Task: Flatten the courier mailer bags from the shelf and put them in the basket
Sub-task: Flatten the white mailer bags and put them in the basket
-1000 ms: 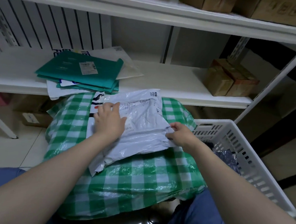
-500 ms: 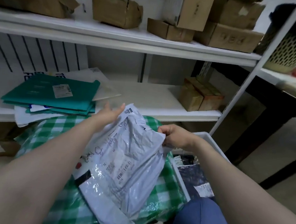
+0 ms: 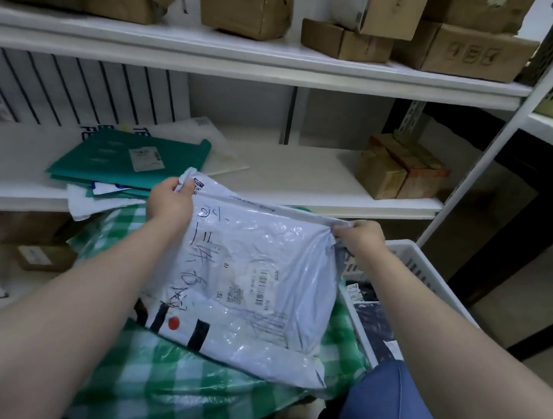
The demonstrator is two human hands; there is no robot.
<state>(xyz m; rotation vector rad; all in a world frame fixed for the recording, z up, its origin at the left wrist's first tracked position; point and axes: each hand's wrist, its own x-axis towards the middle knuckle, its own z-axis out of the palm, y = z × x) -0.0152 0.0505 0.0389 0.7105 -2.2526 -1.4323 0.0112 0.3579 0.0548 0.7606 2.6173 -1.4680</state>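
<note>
Your left hand and right hand each pinch a top corner of the white mailer bag, held up over the green checked bundle, left of the basket.

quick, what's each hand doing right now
Left hand: pinching the top left corner of the crinkled white plastic mailer bag.
Right hand: gripping the same bag's top right corner.
</note>
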